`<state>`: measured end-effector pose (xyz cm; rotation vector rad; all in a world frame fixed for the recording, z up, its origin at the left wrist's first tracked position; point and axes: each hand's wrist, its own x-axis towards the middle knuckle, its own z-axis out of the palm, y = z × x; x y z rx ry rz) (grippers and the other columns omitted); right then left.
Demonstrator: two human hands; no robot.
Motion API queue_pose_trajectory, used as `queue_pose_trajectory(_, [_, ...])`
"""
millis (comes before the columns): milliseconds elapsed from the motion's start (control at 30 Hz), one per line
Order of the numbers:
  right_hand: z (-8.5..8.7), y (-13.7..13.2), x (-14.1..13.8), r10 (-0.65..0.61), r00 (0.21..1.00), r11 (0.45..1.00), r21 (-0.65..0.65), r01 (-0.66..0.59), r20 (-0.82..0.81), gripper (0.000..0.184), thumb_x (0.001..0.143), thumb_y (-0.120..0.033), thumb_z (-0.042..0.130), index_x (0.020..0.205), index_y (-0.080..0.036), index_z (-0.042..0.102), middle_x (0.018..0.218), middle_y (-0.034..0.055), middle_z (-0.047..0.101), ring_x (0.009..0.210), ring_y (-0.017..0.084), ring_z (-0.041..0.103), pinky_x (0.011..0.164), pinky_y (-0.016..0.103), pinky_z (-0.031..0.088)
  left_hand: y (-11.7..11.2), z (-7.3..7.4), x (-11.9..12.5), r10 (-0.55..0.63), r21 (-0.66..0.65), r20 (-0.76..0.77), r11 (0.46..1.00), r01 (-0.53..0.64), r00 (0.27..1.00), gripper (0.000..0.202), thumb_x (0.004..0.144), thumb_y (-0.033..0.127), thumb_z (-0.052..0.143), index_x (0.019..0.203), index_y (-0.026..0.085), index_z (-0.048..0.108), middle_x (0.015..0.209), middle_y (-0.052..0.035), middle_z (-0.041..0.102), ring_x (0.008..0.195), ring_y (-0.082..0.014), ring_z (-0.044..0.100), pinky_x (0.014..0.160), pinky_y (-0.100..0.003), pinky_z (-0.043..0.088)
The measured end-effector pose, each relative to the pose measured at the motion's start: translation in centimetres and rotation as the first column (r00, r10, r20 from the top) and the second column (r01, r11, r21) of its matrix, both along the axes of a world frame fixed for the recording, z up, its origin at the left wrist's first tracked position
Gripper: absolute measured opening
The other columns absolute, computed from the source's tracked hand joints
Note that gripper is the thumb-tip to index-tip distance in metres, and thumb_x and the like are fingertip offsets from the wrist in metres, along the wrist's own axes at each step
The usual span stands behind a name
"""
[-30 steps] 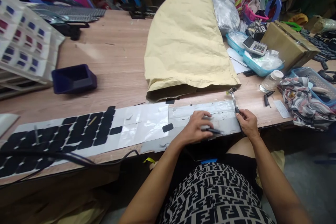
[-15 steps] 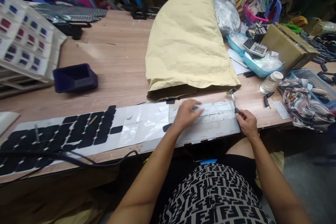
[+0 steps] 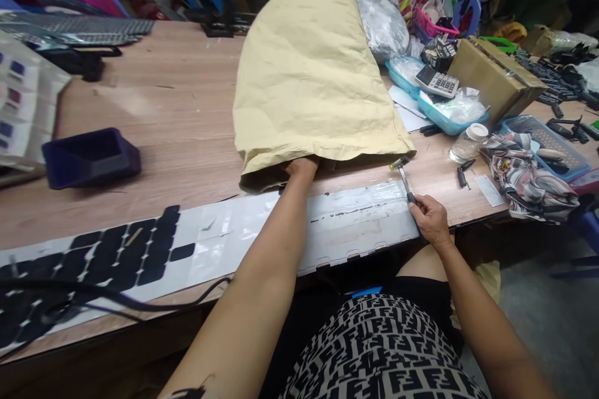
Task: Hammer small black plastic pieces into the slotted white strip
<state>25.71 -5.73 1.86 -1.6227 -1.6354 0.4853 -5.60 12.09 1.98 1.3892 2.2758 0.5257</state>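
My left hand (image 3: 303, 168) reaches into the mouth of a large tan paper sack (image 3: 304, 75). Its fingers are hidden inside, so what they touch does not show. My right hand (image 3: 431, 218) is closed around the black handle of a small hammer (image 3: 406, 182), whose metal shaft and yellowish-tipped head point away from me, just short of the sack's right corner. Below the sack lies a long white board (image 3: 360, 230) covered with clear tape, at the table's front edge. Rows of black rounded pieces (image 3: 112, 246) lie on a white sheet to the left.
A dark purple bin (image 3: 91, 159) and a white crate (image 3: 28, 93) stand at left. On the right are a clear jar (image 3: 469, 143), blue baskets (image 3: 453, 118), a calculator (image 3: 437, 82), a cardboard box (image 3: 496, 75) and a patterned cloth (image 3: 528, 174). A black cable (image 3: 154, 307) crosses the front left.
My left hand has moved from above the white board forward into the sack's mouth. My right hand keeps holding the hammer. The whole view has shifted, with the table things sliding left.
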Motion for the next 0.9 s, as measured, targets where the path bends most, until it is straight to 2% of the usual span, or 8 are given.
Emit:
queue_pose_trajectory(67, [0.0,0.0,0.0,-0.004,1.0,1.0,-0.002,0.004,0.001,0.021,0.087,-0.036,0.061,0.091,-0.019,0.074,0.072,-0.0012,0.057,0.062,0.013,0.05,0.062,0.027,0.045,-1.5,0.2,0.0,0.063,0.008,-0.007,0.998,-0.063,0.998,0.038,0.075,0.039,0.072,0.103,0.014,0.072,0.114,-0.0228,0.069,0.122,-0.0445,0.057,0.098,-0.057,0.045])
queue_pose_trajectory(133, [0.0,0.0,0.0,-0.004,1.0,1.0,-0.002,0.004,0.002,0.022,0.087,-0.036,0.061,0.091,-0.019,0.074,0.072,-0.0011,0.057,0.062,0.013,0.051,0.063,0.027,0.045,-4.0,0.4,0.5,0.037,0.045,-0.029,0.998,-0.036,0.999,0.032,0.075,0.038,0.072,0.097,0.015,0.073,0.105,-0.02,0.07,0.114,-0.0429,0.058,0.093,-0.054,0.048])
queue_pose_trajectory(200, [0.1,0.1,-0.1,-0.001,1.0,1.0,-0.002,0.001,0.008,0.021,0.087,-0.036,0.061,0.091,-0.019,0.074,0.071,-0.0013,0.056,0.062,0.013,0.051,0.063,0.027,0.045,-6.8,0.5,1.4,-0.089,0.139,-0.06,0.986,0.096,0.994,0.026,0.079,0.038,0.07,0.095,0.018,0.074,0.1,-0.016,0.07,0.111,-0.04,0.057,0.091,-0.052,0.048])
queue_pose_trajectory(267, [0.2,0.1,-0.1,-0.002,1.0,1.0,0.0,0.002,0.014,0.021,0.086,-0.035,0.061,0.09,-0.019,0.074,0.071,-0.0015,0.055,0.062,0.013,0.05,0.063,0.027,0.045,-9.5,0.3,2.9,-0.248,0.228,-0.063,0.94,0.255,0.967,0.022,0.084,0.039,0.068,0.097,0.022,0.075,0.099,-0.0114,0.07,0.108,-0.0353,0.054,0.092,-0.049,0.047])
queue_pose_trajectory(367, [0.3,0.2,-0.1,-0.007,1.0,1.0,-0.005,0.007,0.001,0.022,0.086,-0.035,0.061,0.092,-0.018,0.074,0.071,-0.0013,0.056,0.061,0.013,0.05,0.063,0.028,0.044,-11.7,-0.4,5.0,-0.439,0.276,0.035,0.868,0.413,0.898,0.015,0.084,0.034,0.07,0.096,0.026,0.075,0.097,-0.0057,0.069,0.103,-0.029,0.054,0.092,-0.044,0.044])
queue_pose_trajectory(600, [1.1,-0.8,-0.7,0.023,0.999,0.999,0.028,-0.024,0.037,0.019,0.087,-0.035,0.061,0.09,-0.02,0.073,0.071,-0.0013,0.055,0.061,0.013,0.049,0.062,0.028,0.044,-11.4,-1.3,6.1,-0.469,0.297,0.126,0.858,0.418,0.874,0.015,0.079,0.031,0.077,0.094,0.029,0.076,0.094,-0.0021,0.068,0.104,-0.0263,0.054,0.093,-0.041,0.04])
queue_pose_trajectory(800, [3.0,-2.7,-2.6,0.169,0.983,0.984,0.039,-0.172,0.078,0.018,0.09,-0.033,0.06,0.095,-0.021,0.073,0.072,0.0003,0.056,0.064,0.015,0.052,0.063,0.029,0.046,-11.5,-1.5,6.0,-0.479,0.308,0.132,0.852,0.423,0.868,0.016,0.079,0.032,0.078,0.094,0.029,0.077,0.094,-0.0013,0.07,0.104,-0.0262,0.054,0.095,-0.041,0.039])
queue_pose_trajectory(900, [3.3,-3.1,-3.2,0.203,0.975,0.977,0.052,-0.208,0.095,0.019,0.091,-0.032,0.059,0.099,-0.021,0.072,0.076,0.0019,0.059,0.069,0.016,0.055,0.066,0.029,0.047,-11.4,-1.6,6.0,-0.48,0.31,0.137,0.852,0.423,0.867,0.016,0.079,0.033,0.078,0.094,0.029,0.077,0.094,-0.0012,0.071,0.104,-0.0261,0.054,0.094,-0.041,0.039])
